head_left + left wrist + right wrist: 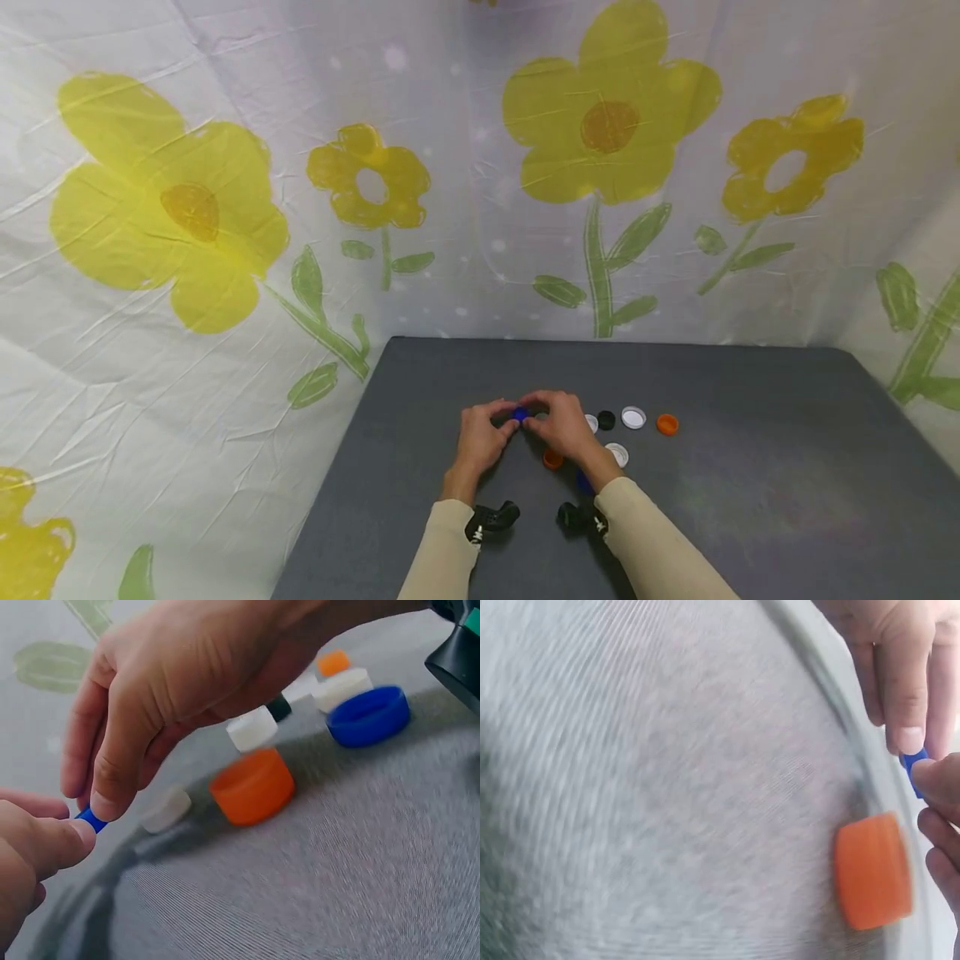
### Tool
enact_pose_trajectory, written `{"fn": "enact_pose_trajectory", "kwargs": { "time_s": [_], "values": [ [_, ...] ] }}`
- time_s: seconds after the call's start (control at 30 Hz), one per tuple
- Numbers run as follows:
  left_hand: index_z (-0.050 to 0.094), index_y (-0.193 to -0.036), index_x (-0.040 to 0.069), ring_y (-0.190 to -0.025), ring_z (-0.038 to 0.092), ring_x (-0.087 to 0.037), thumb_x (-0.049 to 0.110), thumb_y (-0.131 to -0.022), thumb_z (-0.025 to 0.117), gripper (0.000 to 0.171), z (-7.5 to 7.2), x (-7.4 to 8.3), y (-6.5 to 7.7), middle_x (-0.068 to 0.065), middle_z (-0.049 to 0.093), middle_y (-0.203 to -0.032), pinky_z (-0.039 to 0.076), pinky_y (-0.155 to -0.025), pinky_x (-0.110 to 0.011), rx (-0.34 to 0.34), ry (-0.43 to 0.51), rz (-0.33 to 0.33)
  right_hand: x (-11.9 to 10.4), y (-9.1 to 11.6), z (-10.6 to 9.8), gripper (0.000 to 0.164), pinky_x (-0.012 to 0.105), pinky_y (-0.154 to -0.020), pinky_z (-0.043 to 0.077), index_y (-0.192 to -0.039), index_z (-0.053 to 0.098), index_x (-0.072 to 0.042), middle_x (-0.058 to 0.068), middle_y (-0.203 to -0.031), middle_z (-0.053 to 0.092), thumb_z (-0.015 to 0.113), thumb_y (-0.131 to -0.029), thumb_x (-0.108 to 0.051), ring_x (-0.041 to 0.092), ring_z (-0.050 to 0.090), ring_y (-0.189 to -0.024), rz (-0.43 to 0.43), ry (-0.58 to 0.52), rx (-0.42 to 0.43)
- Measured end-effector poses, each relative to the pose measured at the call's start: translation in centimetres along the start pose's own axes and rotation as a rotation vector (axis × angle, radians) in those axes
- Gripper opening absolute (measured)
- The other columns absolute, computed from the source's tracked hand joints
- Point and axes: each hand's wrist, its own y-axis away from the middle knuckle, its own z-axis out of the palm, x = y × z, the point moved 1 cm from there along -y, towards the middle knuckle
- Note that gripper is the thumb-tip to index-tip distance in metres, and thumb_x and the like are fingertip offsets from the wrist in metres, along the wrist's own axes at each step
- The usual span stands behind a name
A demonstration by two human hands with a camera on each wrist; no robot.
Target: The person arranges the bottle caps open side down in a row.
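Observation:
A small blue bottle cap [520, 414] is held between both hands above the grey table. My left hand [480, 437] pinches it from the left with thumb and fingers. From the right, my right hand [561, 425] pinches the same cap, thumb and fingertips meeting it. In the left wrist view only a sliver of the blue cap [91, 820] shows between the fingertips, the rest being covered. An orange cap [552, 458] lies on the table below the right hand. Close by, a white cap [166, 810] rests on the cloth in the left wrist view.
Right of the hands lie a black cap [607, 420], white caps [633, 417] and another orange cap [667, 424]. A larger blue cap [367, 716] sits beneath the right forearm. A flowered curtain [465, 167] hangs behind the dark grey table [750, 500].

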Motion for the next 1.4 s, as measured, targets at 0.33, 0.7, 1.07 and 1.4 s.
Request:
{"fn": "enact_pose_trajectory", "kwargs": {
  "time_s": [0.33, 0.7, 1.07, 1.4],
  "values": [
    [0.085, -0.118, 0.01, -0.124, 0.077, -0.029, 0.009, -0.093, 0.088, 0.026, -2.3, 2.5, 0.2, -0.008, 0.084, -0.119, 0.059, -0.109, -0.05, 0.013, 0.013, 0.024, -2.6, 0.8, -1.7, 0.029, 0.052, -0.099, 0.062, -0.118, 0.083, -0.013, 0.005, -0.114, 0.084, 0.09, -0.09, -0.01, 0.028, 0.078, -0.111, -0.024, 0.014, 0.051],
    [0.085, -0.12, 0.012, -0.124, 0.077, -0.029, 0.01, -0.095, 0.086, 0.025, -4.7, 5.5, 1.8, -0.01, 0.082, -0.125, 0.059, -0.11, -0.051, -0.024, 0.036, 0.063, -5.4, 3.3, -3.7, 0.032, 0.06, -0.105, 0.057, -0.126, 0.081, -0.013, 0.005, -0.121, 0.083, 0.087, -0.094, -0.011, 0.032, 0.076, -0.119, 0.012, -0.092, 0.052],
    [0.084, -0.12, 0.008, -0.117, 0.08, -0.029, 0.006, -0.091, 0.089, 0.029, -5.6, 7.0, 4.4, -0.01, 0.083, -0.12, 0.062, -0.103, -0.049, 0.01, 0.029, 0.209, -7.2, 6.6, -4.1, 0.034, 0.056, -0.102, 0.06, -0.121, 0.082, -0.015, -0.001, -0.116, 0.083, 0.091, -0.089, -0.009, 0.023, 0.078, -0.112, -0.005, -0.105, 0.13],
    [0.084, -0.119, 0.007, -0.11, 0.082, -0.025, 0.0, -0.088, 0.09, 0.032, -5.0, 6.8, 6.7, -0.009, 0.084, -0.117, 0.065, -0.096, -0.043, 0.053, 0.055, 0.331, -6.7, 8.2, -3.5, 0.03, 0.057, -0.099, 0.062, -0.116, 0.083, -0.017, -0.001, -0.11, 0.084, 0.09, -0.089, -0.007, 0.019, 0.079, -0.106, 0.142, -0.255, 0.1]
  ]
}}
